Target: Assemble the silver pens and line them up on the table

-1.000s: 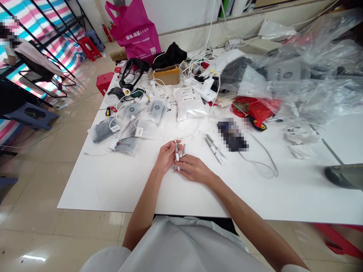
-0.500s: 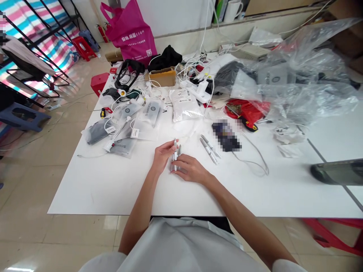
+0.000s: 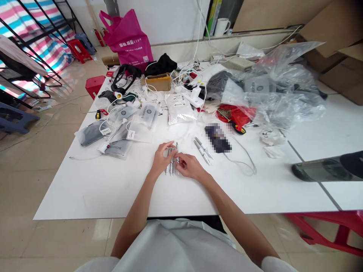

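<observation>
Between my hands several white-and-silver pens (image 3: 171, 169) sit close together, side by side, over the white table (image 3: 119, 189). My left hand (image 3: 161, 160) is closed about their left side, its thumb across them and its fingers reaching round the far ends. From the right, my right hand (image 3: 190, 166) grips the bunch's right edge with bent fingers, partly hiding the pens there. Two or more similar pens (image 3: 202, 152) lie apart to the right, beside a phone with a blurred screen (image 3: 217, 138) and a cable.
Grey packets in clear bags (image 3: 119, 148) and a white parcel (image 3: 180, 109) lie beyond my hands. Farther back are tangled cables (image 3: 187, 73), a cardboard box (image 3: 157, 83) and a magenta bag (image 3: 129, 41). On the right are plastic wrapping (image 3: 292, 102) and a dark bottle (image 3: 326, 168).
The pens, earlier bunched mostly behind my right hand, now show in a row between both hands. My left thumb has moved across them. The view has shifted slightly right.
</observation>
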{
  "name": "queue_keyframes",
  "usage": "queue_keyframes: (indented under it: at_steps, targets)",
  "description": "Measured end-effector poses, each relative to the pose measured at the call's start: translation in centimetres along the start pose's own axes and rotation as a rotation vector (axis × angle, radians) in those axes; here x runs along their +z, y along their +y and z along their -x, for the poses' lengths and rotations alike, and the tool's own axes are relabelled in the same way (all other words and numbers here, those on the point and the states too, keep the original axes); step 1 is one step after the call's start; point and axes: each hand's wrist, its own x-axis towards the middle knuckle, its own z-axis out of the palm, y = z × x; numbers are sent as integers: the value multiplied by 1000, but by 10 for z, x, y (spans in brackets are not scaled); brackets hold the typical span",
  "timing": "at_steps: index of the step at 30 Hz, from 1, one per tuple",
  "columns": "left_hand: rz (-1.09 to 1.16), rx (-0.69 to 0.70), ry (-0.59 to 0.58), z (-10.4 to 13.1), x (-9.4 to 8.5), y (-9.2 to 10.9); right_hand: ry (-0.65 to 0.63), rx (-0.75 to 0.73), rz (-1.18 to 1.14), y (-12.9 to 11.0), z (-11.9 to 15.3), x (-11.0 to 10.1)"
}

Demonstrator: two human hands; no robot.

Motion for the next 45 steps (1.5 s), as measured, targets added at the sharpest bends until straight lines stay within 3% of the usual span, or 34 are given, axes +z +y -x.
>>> queue_keyframes:
  at_steps: [9, 16, 19, 24, 29, 38, 42, 45]
  targets:
    - [-245, 210, -109, 1, 8, -16, -59, -87, 175, 14, 1, 6]
    - [-365, 220, -226, 4, 8, -19, -73, -60, 90, 12, -1, 2]
    - [-368, 211, -228, 4, 10, -19, -13, -22, 140, 16, -3, -5]
    - [-282, 209, -151, 2, 14, -20, 196, 138, 543, 32, -6, -26]
    - [-242, 178, -130, 2, 14, -20, 271, 314, 784, 42, -3, -33]
    - [-202, 166, -92, 1, 13, -19, 286, 429, 745, 47, -1, -30]
    - [-179, 191, -40, 1, 13, -15, 343, 291, 644, 43, -5, -31]
    - [-118, 168, 61, 2, 9, -8, 426, 190, 410, 31, -7, -28]
